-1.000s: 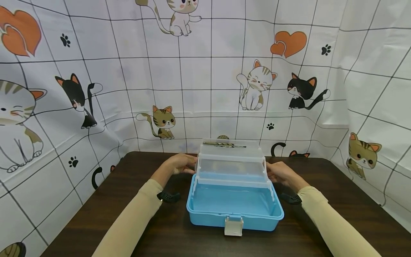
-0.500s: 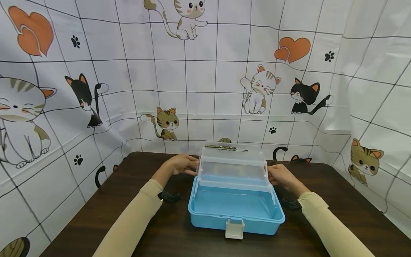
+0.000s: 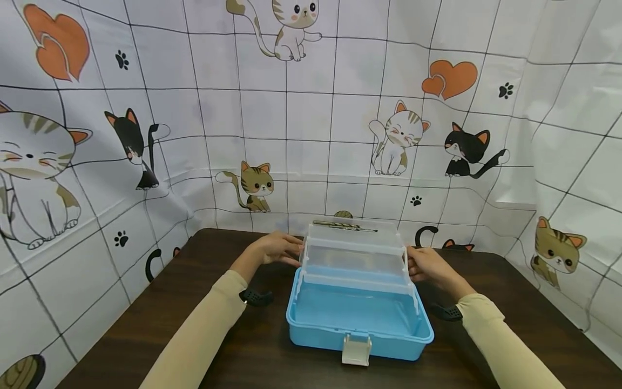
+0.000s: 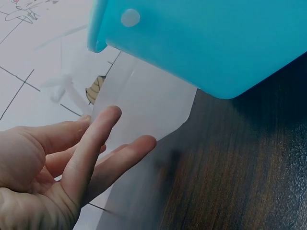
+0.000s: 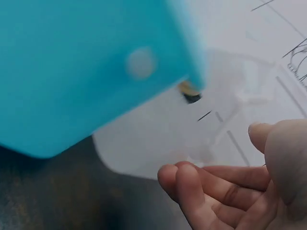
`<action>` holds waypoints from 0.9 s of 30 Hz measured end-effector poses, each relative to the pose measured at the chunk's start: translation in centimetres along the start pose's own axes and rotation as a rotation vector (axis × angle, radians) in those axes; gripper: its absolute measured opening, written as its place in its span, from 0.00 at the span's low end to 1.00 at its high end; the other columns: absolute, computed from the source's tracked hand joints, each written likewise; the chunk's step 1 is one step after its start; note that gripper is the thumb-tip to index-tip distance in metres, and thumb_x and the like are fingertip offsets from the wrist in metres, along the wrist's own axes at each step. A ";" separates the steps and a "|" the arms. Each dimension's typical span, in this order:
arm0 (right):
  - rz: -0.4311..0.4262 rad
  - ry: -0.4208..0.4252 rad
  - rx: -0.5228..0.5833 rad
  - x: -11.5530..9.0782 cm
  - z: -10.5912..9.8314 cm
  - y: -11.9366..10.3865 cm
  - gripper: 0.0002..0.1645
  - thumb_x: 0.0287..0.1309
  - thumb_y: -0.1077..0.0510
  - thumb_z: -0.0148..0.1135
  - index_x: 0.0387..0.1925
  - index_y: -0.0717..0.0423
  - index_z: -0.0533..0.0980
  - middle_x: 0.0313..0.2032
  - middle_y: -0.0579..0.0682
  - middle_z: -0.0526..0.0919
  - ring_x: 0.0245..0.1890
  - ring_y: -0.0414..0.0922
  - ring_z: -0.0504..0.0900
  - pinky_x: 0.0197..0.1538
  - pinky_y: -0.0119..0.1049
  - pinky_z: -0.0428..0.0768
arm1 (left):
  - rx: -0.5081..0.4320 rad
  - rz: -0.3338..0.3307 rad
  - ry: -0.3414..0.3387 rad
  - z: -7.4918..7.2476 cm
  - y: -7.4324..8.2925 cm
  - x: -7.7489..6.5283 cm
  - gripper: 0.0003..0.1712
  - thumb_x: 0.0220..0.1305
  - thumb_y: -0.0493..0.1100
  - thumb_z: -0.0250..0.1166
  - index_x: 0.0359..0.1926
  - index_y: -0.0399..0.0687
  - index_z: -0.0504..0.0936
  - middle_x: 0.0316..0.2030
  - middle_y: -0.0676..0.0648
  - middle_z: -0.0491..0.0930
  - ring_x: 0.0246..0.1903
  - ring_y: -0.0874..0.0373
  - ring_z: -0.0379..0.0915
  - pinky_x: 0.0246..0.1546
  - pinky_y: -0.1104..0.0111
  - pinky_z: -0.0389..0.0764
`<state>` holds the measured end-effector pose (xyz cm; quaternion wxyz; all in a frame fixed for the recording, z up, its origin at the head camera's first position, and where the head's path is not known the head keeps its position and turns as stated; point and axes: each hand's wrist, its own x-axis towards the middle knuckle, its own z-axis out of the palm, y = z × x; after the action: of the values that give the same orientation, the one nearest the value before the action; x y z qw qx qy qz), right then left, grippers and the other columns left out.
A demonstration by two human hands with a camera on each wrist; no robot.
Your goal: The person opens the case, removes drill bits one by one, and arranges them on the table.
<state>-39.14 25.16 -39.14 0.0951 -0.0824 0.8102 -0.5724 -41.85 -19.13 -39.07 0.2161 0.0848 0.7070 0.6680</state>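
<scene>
A light-blue plastic toolbox stands with its front latch hanging down. Its translucent lid is tipped back, and frosted trays are raised over the rear of the base. Slim gold and silver drill bits lie in the upper tray. My left hand appears to hold the lid's left side between thumb and fingers, two fingers stretched out. At the lid's right side, my right hand has curled fingers, its thumb opposite; exact contact is partly hidden.
The toolbox stands on a dark wooden table. Close behind the table and along its sides hangs a white checked curtain printed with cats, hearts and paws. Dark straps sit at both wrists.
The head view has shifted slightly, so the scene sits a little lower and further right. Hands, lid and trays keep nearly the same positions relative to each other.
</scene>
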 end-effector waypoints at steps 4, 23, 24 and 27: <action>0.002 0.010 -0.057 -0.7 -0.7 -1.6 0.42 0.78 0.36 0.46 0.58 0.77 0.70 0.37 0.59 0.84 0.33 0.48 0.86 0.39 0.43 0.88 | 0.004 0.007 -0.009 0.1 0.3 0.3 0.24 0.75 0.33 0.60 0.69 0.30 0.71 0.57 0.33 0.75 0.48 0.42 0.82 0.47 0.57 0.85; -0.330 0.285 -0.500 1.1 1.7 -8.3 0.38 0.75 0.34 0.50 0.57 0.64 0.79 0.49 0.63 0.82 0.49 0.58 0.79 0.50 0.56 0.79 | 0.011 0.047 -0.017 -0.1 -0.2 -0.1 0.24 0.75 0.34 0.61 0.68 0.30 0.72 0.58 0.35 0.76 0.47 0.42 0.83 0.48 0.57 0.85; -0.343 0.270 -0.519 1.3 1.9 -8.5 0.36 0.75 0.34 0.51 0.58 0.63 0.79 0.51 0.63 0.82 0.50 0.58 0.79 0.50 0.57 0.79 | 0.008 0.041 -0.018 -0.2 -0.3 -0.1 0.25 0.75 0.34 0.61 0.69 0.30 0.71 0.58 0.35 0.76 0.47 0.42 0.83 0.48 0.56 0.85; -0.380 0.142 -0.551 1.9 2.3 -9.2 0.32 0.75 0.37 0.54 0.62 0.59 0.78 0.54 0.61 0.82 0.53 0.58 0.79 0.54 0.59 0.78 | -0.001 0.029 -0.008 -0.6 -0.5 -0.2 0.25 0.74 0.34 0.61 0.69 0.30 0.71 0.57 0.35 0.76 0.47 0.42 0.83 0.48 0.56 0.85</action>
<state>-40.15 19.52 -31.31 -0.0957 -0.2145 0.9091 -0.3440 -41.78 -19.78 -39.48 0.2093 0.0977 0.7044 0.6711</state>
